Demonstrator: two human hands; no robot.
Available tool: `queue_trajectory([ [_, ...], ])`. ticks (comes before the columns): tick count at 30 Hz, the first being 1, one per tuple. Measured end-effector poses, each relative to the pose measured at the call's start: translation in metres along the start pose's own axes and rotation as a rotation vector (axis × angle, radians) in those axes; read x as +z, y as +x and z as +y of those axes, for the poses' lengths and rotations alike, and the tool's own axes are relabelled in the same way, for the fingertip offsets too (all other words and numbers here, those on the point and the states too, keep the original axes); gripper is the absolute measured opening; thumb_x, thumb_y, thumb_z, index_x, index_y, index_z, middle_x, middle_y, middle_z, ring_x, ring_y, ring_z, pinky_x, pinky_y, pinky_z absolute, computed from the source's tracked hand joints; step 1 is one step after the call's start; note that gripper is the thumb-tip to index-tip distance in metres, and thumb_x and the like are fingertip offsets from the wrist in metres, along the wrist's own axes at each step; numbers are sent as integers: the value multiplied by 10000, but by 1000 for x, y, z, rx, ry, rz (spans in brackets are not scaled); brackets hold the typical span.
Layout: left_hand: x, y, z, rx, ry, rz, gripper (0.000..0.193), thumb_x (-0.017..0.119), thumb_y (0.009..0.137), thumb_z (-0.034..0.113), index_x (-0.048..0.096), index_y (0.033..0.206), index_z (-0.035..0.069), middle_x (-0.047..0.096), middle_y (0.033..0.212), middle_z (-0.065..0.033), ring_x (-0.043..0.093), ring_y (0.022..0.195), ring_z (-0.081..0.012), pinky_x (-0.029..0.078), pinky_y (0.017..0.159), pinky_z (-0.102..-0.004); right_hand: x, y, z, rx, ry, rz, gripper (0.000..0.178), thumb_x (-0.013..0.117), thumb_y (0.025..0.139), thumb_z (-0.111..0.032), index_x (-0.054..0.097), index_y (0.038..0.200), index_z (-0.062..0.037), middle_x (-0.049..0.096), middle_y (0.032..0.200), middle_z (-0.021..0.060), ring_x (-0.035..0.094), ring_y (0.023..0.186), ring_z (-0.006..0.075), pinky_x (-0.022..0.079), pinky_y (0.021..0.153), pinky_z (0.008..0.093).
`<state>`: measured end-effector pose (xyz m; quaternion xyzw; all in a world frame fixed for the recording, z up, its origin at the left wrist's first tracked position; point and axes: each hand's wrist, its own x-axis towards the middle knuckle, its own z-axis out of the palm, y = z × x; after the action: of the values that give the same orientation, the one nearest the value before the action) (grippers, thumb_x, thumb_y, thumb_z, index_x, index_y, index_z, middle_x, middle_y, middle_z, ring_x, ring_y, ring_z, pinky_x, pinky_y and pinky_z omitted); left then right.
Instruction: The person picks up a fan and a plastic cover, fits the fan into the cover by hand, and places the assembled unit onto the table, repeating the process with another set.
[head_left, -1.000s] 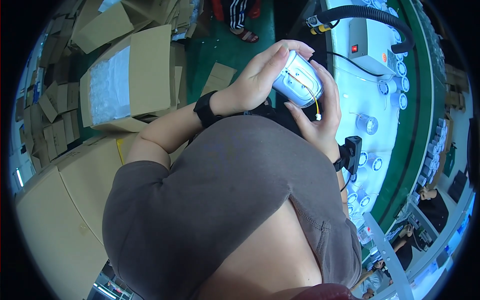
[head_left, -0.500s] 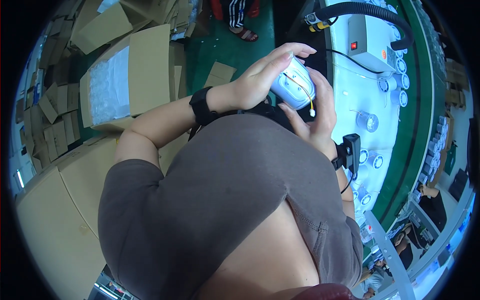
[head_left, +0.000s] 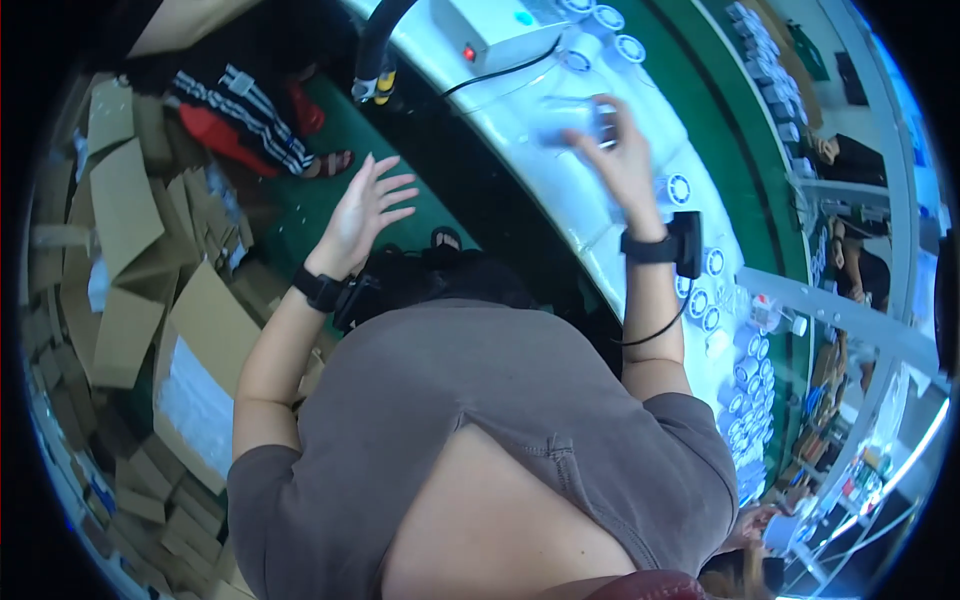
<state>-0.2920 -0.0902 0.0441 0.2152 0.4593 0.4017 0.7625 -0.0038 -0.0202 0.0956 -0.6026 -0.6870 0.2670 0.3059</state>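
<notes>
My right hand [head_left: 622, 160] is over the white table, its thumb and fingers curved round a bluish-white cylindrical part [head_left: 562, 122]. Motion blurs this part, so its details and any wires are hard to make out. Off the table's near side, my left hand [head_left: 370, 212] hangs in the air with its fingers spread and nothing in it. A similar white round part [head_left: 676, 188] with a vented end lies close to my right wrist.
On the white table [head_left: 590, 210] stands a pale box with a red switch [head_left: 468, 53], its black cable and hose [head_left: 378, 50] nearby. Several white round parts line the far edge. Opened cartons [head_left: 125, 215] crowd the left. Another person's striped trousers [head_left: 250, 120] show at upper left.
My hands have come apart; both were round a white wired housing. The right has moved out over the table, the left is now empty. The view has turned toward the table.
</notes>
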Motion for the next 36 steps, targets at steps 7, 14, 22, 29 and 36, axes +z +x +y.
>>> queue_trajectory([
  [7, -8, 6, 20, 124, 312, -20, 393, 315, 882, 368, 448, 1037, 32, 543, 902, -102, 529, 841, -159, 419, 743, -277, -27, 59, 116, 446, -725, -66, 618, 583, 643, -482, 476, 1109, -90, 573, 970, 169, 552, 902, 307, 450, 721, 367],
  [14, -30, 0, 27, 184, 397, 50, 326, 312, 892, 300, 467, 985, 29, 550, 838, -79, 536, 782, -139, 425, 707, -246, -6, 121, 91, 264, -724, 11, 676, 600, 630, -476, 422, 1168, -108, 570, 979, 170, 547, 915, 306, 450, 734, 360],
  [22, -9, 15, 31, 188, 373, 46, 294, 315, 895, 258, 477, 964, 23, 546, 821, -65, 529, 761, -122, 420, 690, -227, 33, 176, 79, 282, -806, -189, 753, 660, 579, -460, 364, 1147, -64, 585, 918, 164, 570, 848, 309, 458, 688, 373],
  [29, 40, 53, 36, 28, 256, -191, 430, 287, 893, 371, 472, 1017, 3, 573, 850, -111, 566, 801, -174, 444, 731, -267, 14, 90, 20, 89, -18, 384, 663, 736, 576, -285, 365, 1036, 14, 569, 890, 182, 585, 772, 272, 462, 643, 315],
  [36, 82, 57, 33, -248, -353, -339, 558, 244, 867, 483, 461, 1057, 6, 564, 888, -168, 569, 790, -242, 460, 712, -320, 80, -24, -31, -191, 58, 161, 641, 735, 601, -119, 333, 1081, 19, 472, 1062, 184, 509, 932, 262, 410, 791, 326],
])
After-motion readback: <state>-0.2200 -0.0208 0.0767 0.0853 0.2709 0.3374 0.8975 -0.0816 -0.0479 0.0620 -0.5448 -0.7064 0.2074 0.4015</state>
